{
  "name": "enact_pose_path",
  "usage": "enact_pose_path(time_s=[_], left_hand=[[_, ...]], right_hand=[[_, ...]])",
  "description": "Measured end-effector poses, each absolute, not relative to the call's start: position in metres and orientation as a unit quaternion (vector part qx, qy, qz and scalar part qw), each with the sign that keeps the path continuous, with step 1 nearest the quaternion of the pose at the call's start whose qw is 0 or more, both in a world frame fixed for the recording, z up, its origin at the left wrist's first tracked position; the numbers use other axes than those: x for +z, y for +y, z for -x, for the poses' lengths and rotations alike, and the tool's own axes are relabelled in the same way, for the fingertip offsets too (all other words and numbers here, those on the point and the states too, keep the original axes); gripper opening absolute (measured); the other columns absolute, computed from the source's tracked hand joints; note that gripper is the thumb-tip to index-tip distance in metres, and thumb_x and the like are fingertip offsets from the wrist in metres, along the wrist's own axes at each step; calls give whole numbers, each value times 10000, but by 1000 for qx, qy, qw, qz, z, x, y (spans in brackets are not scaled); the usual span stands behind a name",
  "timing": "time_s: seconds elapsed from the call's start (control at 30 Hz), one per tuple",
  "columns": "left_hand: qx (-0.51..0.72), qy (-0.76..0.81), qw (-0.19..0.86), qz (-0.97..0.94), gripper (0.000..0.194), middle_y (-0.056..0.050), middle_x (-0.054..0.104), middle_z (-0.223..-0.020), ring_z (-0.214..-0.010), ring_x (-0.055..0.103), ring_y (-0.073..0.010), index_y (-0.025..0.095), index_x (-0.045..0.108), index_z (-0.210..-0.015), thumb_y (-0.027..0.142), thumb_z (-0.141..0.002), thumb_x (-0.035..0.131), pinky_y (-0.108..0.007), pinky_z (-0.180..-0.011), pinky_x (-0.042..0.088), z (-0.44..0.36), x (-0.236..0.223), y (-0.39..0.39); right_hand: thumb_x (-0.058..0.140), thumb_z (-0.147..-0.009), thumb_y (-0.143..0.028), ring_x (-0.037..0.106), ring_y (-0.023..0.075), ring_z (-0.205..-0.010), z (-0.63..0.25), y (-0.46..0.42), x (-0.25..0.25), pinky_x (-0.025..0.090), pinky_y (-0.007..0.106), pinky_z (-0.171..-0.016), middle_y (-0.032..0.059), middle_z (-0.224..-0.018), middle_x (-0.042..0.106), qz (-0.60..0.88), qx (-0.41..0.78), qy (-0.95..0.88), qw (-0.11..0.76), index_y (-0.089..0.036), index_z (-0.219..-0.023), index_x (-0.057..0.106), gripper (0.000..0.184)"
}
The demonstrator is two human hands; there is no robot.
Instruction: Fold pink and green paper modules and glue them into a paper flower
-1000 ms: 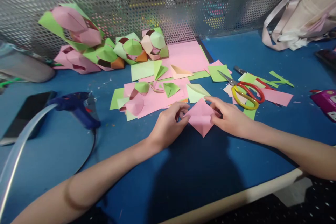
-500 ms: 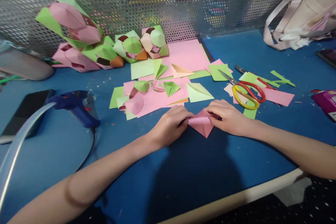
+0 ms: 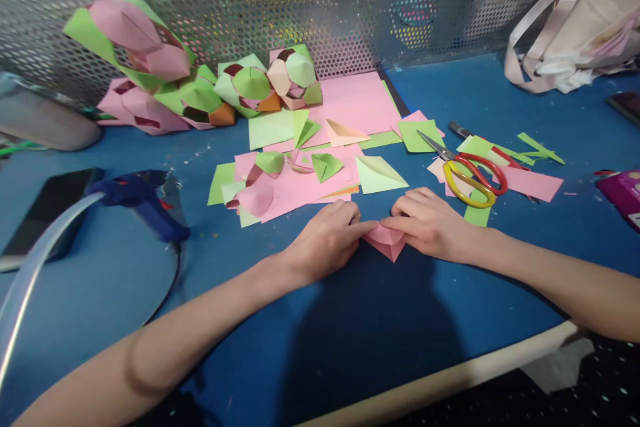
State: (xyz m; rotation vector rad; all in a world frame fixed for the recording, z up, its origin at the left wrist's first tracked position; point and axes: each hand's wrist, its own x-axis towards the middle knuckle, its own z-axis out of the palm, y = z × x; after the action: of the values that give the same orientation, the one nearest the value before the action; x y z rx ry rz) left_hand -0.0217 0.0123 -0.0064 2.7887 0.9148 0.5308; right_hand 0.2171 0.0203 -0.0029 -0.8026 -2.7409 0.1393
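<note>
Folding down from the open diamond of a second ago, the pink paper (image 3: 390, 245) is now showing as a small triangle, its point facing you, on the blue table (image 3: 240, 333) between your hands. Your left hand (image 3: 325, 240) is gripping its left side, fingers curling in and one digit stretching along the upper edge. Your right hand (image 3: 433, 223) is gripping the other side the same way, and the two fingertips are nearly meeting at the middle, where they were standing well apart earlier. Just beyond, a pale green folded piece (image 3: 380, 175), partly hidden by your right hand a second ago, is lying in full view. Red-and-yellow-handled scissors (image 3: 469, 185) are resting on paper scraps to the right, while a blue glue gun (image 3: 150, 210) is lying to the left beside a dark phone (image 3: 45, 213). Farther back, pink, green and orange paper models (image 3: 253, 83) are lining up before a perforated metal panel (image 3: 345, 7).
</note>
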Motion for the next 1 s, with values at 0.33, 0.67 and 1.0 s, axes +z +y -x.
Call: enact_pose_path(time_s=[0.33, 0.67, 1.0], left_hand=[[117, 320, -25, -940, 187, -70, 566, -768, -696, 466, -179, 157, 642, -789, 125, -843, 465, -317, -639, 402, 26, 6, 10], [120, 337, -40, -933, 215, -59, 574, -714, -672, 472, -173, 153, 618, -715, 136, -861, 461, -312, -661, 424, 26, 6, 8], [146, 363, 6, -920, 199, -47, 537, -672, -650, 453, -163, 164, 551, -651, 113, -823, 464, -288, -623, 400, 26, 5, 10]], right_hand=[[425, -919, -156, 456, 187, -784, -227, 22, 13, 264, 360, -744, 54, -814, 614, 265, -27, -959, 96, -196, -892, 687, 266], [428, -923, -188, 442, 187, -733, -241, 20, 27, 262, 371, -732, 64, -738, 598, 279, -27, -957, 70, -188, -770, 689, 303], [462, -902, -199, 467, 189, -732, -247, 22, 30, 281, 367, -739, 65, -716, 600, 290, -13, -955, 66, -174, -748, 691, 277]])
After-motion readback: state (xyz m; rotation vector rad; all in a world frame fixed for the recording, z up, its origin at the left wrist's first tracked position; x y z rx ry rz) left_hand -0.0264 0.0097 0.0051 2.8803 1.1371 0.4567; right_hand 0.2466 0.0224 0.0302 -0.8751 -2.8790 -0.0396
